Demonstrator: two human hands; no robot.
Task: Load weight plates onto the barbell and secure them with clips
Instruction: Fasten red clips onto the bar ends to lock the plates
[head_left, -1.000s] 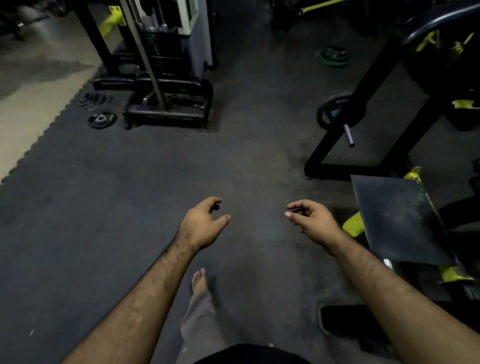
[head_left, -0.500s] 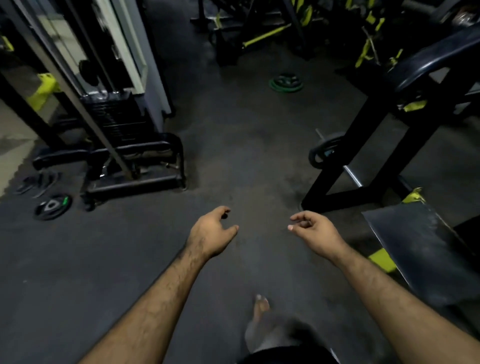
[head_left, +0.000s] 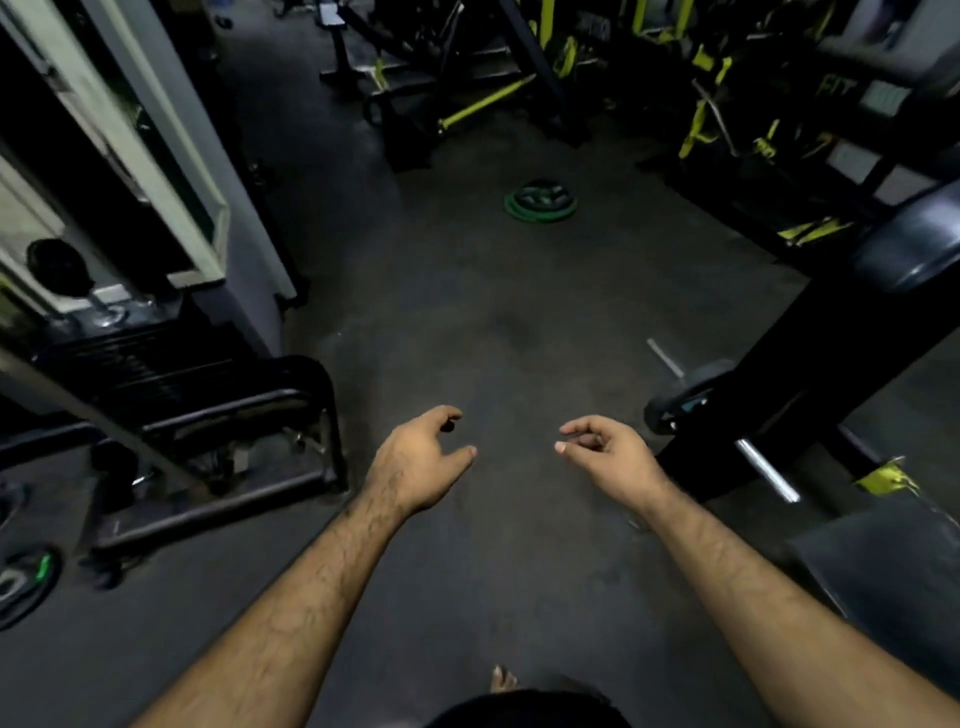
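A steel barbell lies low at the right, partly hidden behind a black machine leg. One dark plate sits on its sleeve, whose bare tip points away from me. A stack of green-rimmed plates lies flat on the floor farther ahead. Another plate with a green mark lies at the lower left. My left hand and my right hand hover side by side over the floor, fingers loosely curled and apart, with nothing visible in them. No clips show.
A cable machine with a weight stack and black base frame stands at the left. A padded bench is at the lower right. Yellow-and-black machines crowd the back. Dark rubber floor runs between them.
The view has tilted up and moved forward, so the green plates and rear machines show closer. Both hands keep the same loose pose, and the barbell now sits nearer my right hand.
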